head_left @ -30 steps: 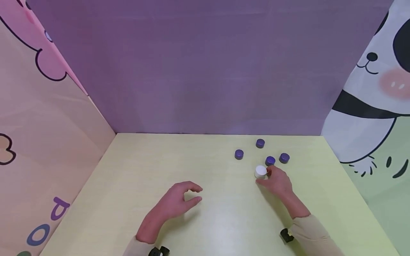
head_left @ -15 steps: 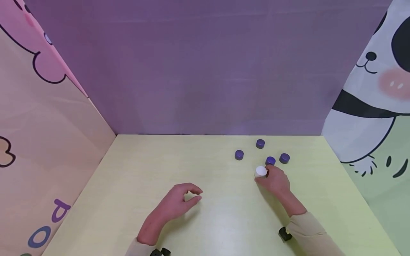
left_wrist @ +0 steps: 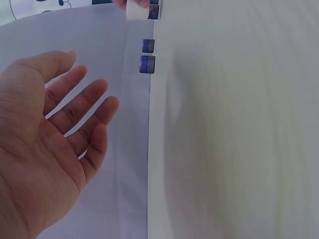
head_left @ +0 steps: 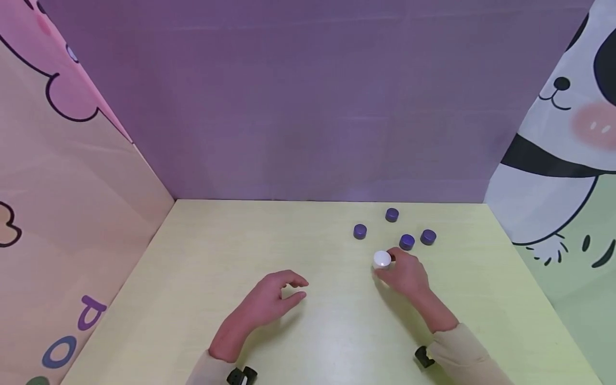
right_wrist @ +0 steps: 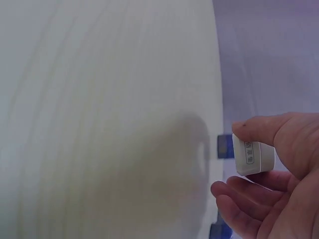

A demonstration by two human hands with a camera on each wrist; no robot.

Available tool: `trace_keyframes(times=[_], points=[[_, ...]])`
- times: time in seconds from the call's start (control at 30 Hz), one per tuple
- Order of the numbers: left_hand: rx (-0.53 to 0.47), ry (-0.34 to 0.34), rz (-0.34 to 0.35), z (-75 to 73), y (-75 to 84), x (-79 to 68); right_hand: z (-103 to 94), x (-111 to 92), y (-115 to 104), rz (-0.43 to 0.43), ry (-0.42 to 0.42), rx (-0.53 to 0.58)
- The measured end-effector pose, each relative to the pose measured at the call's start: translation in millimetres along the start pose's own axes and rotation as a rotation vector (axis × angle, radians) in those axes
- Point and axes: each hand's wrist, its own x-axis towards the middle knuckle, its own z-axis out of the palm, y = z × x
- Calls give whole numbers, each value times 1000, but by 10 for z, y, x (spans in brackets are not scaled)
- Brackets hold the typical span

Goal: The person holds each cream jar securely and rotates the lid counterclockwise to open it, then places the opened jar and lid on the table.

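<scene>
Between thumb and fingers, my right hand pinches a small white cylinder. In the right wrist view this white cylinder shows a small dark printed mark on its side, and it has a tapered outline. Several short purple cylinders stand on the table just behind the right hand. In the left wrist view, two of these purple cylinders are plainly visible. My left hand is over the left-centre of the table, fingers loosely bent, holding nothing.
The pale wood-toned table ends at a purple backdrop. Printed cloth sides rise at left and right, the right one showing a panda. A black wrist camera sits at the right sleeve.
My right hand has moved slightly left with the white cylinder, away from the nearest purple cylinder. The left hand stays nearly still, and the purple cylinders keep their places.
</scene>
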Motion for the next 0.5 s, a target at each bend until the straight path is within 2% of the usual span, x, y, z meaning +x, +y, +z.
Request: trace_keyframes(times=[0.23,0.5], points=[[5,-9,1,-10,31,38,24,-90,-209,-42,-8,35],[48,-34,37,-27,33,97,52,-187,-376,-95,-12,70]])
